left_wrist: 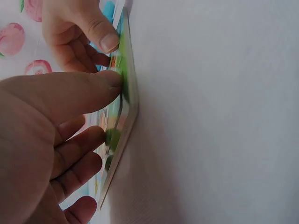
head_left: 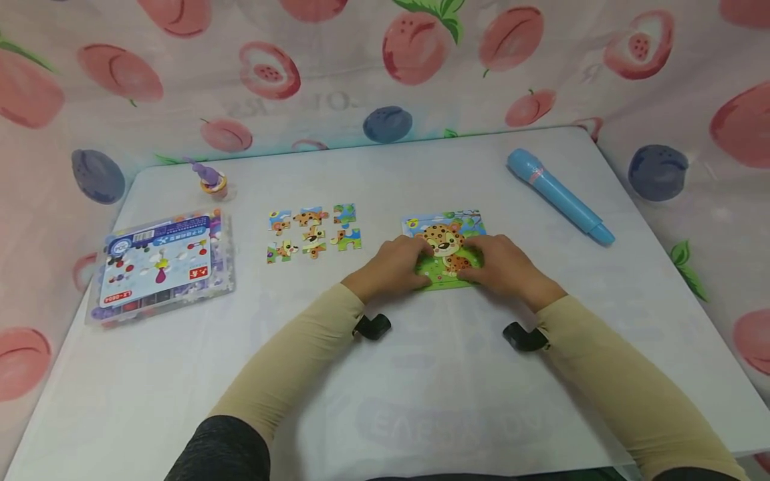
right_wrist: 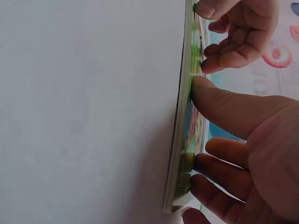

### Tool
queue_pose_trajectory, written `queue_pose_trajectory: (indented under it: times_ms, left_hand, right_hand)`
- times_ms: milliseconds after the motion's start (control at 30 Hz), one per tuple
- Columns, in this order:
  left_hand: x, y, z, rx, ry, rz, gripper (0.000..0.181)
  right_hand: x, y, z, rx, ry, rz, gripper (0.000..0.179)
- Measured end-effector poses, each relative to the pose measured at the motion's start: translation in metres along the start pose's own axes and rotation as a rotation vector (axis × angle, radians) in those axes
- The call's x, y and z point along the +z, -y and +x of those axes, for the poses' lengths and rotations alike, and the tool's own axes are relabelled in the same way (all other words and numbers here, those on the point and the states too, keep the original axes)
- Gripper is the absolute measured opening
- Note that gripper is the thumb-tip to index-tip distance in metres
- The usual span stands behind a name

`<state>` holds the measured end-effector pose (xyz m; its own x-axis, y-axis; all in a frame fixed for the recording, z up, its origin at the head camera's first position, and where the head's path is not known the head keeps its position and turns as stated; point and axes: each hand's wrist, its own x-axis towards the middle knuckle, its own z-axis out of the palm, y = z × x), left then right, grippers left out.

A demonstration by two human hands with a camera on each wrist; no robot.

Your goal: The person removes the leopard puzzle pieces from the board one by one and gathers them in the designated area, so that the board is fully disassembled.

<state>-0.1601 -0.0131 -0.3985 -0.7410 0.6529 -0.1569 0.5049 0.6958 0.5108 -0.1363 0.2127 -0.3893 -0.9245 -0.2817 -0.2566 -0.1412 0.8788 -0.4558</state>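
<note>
A leopard picture puzzle point(head_left: 444, 244) in a tray with a raised rim lies on the white table, its picture facing up. My left hand point(head_left: 394, 266) rests on the puzzle's left side. In the left wrist view its thumb point(left_wrist: 100, 86) touches the green lower part, with the other fingers spread over the picture. Across from it, my right hand point(head_left: 502, 266) touches the right side. Its thumb point(right_wrist: 203, 91) presses near the bottom edge in the right wrist view, fingertips on the picture. Both hands partly cover the picture.
Several loose puzzle pieces point(head_left: 313, 234) lie in two rows to the left. Beyond them sits a clear plastic case point(head_left: 159, 260) with a printed sheet and beads. A small purple-topped figure point(head_left: 210, 179) stands behind it. At the right lies a blue pen-shaped object point(head_left: 559, 195).
</note>
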Motion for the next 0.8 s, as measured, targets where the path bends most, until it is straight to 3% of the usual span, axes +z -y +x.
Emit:
queue_pose_trajectory:
  times_ms: [367, 800]
  left_hand:
    - [0.0011, -0.0028, -0.0012, -0.04, 0.004, -0.004, 0.049]
    - [0.0026, -0.0018, -0.0009, -0.035, 0.0, -0.035, 0.048]
  right_hand:
    - [-0.0023, 0.0038, 0.001, 0.016, 0.014, -0.014, 0.066]
    - [0.0005, 0.0047, 0.0026, 0.014, 0.016, -0.02, 0.067]
